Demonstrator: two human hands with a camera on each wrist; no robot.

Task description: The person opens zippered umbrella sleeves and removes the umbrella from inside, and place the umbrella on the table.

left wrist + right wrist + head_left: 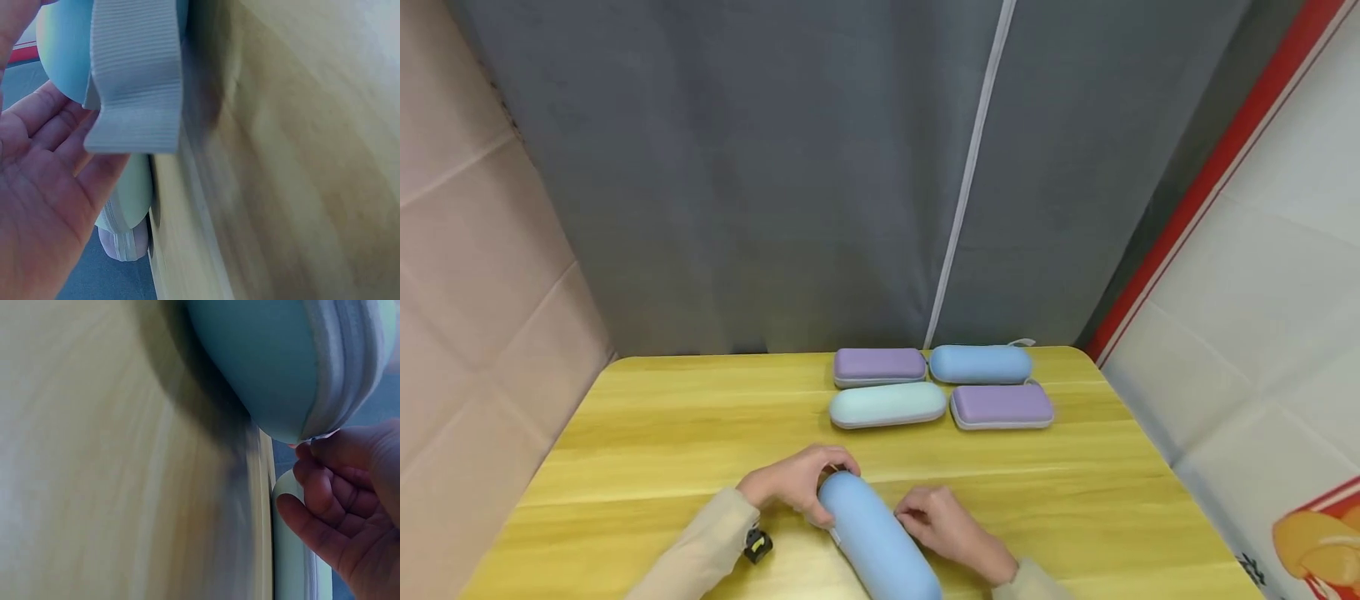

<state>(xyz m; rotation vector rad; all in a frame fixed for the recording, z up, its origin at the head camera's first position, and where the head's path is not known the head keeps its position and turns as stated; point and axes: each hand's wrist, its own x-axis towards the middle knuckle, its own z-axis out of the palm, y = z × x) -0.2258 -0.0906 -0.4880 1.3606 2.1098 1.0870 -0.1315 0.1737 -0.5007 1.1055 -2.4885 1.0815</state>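
A light blue zippered hard case (880, 537), shaped like a glasses case, is at the table's near edge, angled away from me. My left hand (799, 483) holds its far end, with thumb and fingers spread around it. A grey ribbed strap (134, 81) hangs off the case in the left wrist view. At the case's right side is my right hand (946, 527). In the right wrist view its thumb and forefinger pinch the end of the grey zipper (347, 362); the zipper pull itself is mostly hidden by the fingertips.
Toward the table's back lie a purple case (880, 365), a blue case (981, 364), a mint case (887, 405) and another purple case (1002, 406). A grey curtain (760, 183) hangs behind the wooden table (685, 417). A black object (757, 545) shows at the left wrist.
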